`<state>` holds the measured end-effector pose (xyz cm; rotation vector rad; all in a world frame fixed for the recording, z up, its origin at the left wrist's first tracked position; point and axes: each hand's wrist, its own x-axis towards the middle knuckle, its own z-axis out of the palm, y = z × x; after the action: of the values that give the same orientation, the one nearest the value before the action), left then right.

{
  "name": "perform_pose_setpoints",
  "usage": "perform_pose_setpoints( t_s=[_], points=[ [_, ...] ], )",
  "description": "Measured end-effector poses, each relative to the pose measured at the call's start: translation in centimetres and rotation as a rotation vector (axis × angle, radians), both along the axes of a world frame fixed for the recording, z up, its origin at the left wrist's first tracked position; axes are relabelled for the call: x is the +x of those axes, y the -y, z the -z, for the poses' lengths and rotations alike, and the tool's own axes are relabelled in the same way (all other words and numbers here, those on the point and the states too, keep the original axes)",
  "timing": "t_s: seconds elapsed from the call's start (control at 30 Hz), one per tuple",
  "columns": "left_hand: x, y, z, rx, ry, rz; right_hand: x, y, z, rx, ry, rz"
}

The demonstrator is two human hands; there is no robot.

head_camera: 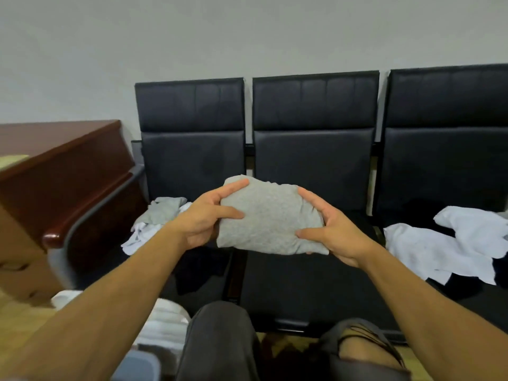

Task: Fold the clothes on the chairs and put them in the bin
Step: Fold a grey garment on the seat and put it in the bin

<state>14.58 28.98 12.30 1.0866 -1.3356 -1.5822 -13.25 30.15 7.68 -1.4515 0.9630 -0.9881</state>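
Observation:
A folded grey garment [268,215] is held up in the air in front of the middle black chair [313,149]. My left hand [209,215] grips its left edge, thumb on top and fingers underneath. Gripping the right edge the same way is my right hand [327,229]. On the left chair seat lies a crumpled grey piece [165,210] over white cloth [140,235]. A white garment [445,243] is spread on the right chair over something dark. At the bottom left a grey bin's rim [143,364] shows, with folded white cloth [167,323] beside it.
A dark wooden desk [63,166] stands at the left, next to the left chair's armrest [90,215]. A cardboard box [19,259] sits below it. My knees [220,339] are just in front of the chairs. A dark garment [198,273] lies on the left seat.

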Motion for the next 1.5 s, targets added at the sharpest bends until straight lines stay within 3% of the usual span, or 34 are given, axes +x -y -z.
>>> perform_pose_setpoints(
  t_s=[0.2,0.6,0.97,1.23,1.5],
  points=[
    [3.0,-3.8,-1.9,0.012,0.006,-0.114,2.9,-0.1,-1.6,-0.057,-0.071,-0.079],
    [7.1,-4.2,1.1,0.101,0.145,-0.433,9.3,5.0,1.1,-0.065,-0.186,-0.3],
    [24.7,-15.3,7.1,0.169,0.12,-0.936,32.4,3.7,5.8,-0.061,-0.191,-0.759],
    [35.3,-29.2,21.1,0.4,0.12,-1.247,49.8,-3.3,18.6,-0.024,-0.405,-1.142],
    [39.7,-38.8,38.1,0.618,0.278,-1.269,59.2,-10.8,36.3,0.14,-0.642,-1.366]
  ],
)
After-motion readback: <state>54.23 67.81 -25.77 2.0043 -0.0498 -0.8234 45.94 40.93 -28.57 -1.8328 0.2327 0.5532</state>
